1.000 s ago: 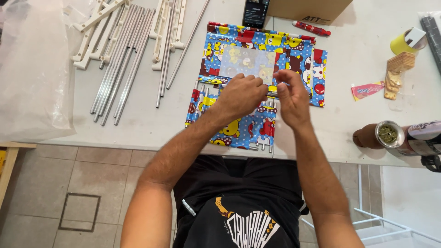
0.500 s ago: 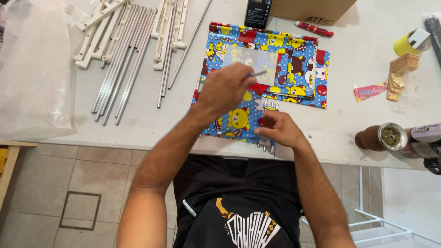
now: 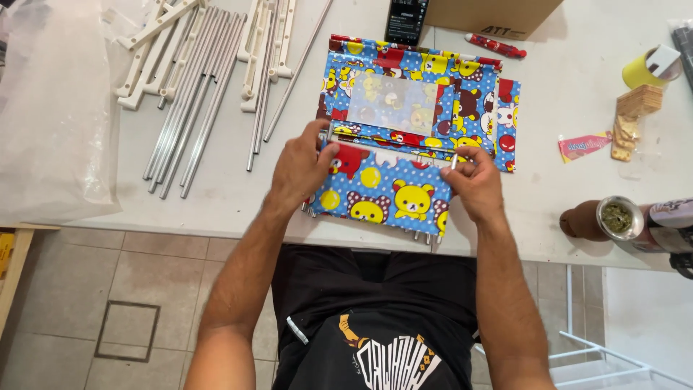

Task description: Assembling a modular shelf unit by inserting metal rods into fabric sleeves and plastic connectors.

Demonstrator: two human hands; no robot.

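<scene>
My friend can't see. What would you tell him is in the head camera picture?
Seen from above, a person's left hand and right hand hold a thin metal rod across a blue cartoon-bear fabric on a white table. More rods and white plastic parts lie to the left, crackers and a yellow cup to the right.

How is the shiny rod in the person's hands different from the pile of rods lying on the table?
The held rod lies sideways across the cartoon-print fabric, gripped at its ends by the left hand and right hand. The rod pile lies untouched on the bare table, slanting away from the person, many together. All look like thin, silvery metal.
</scene>
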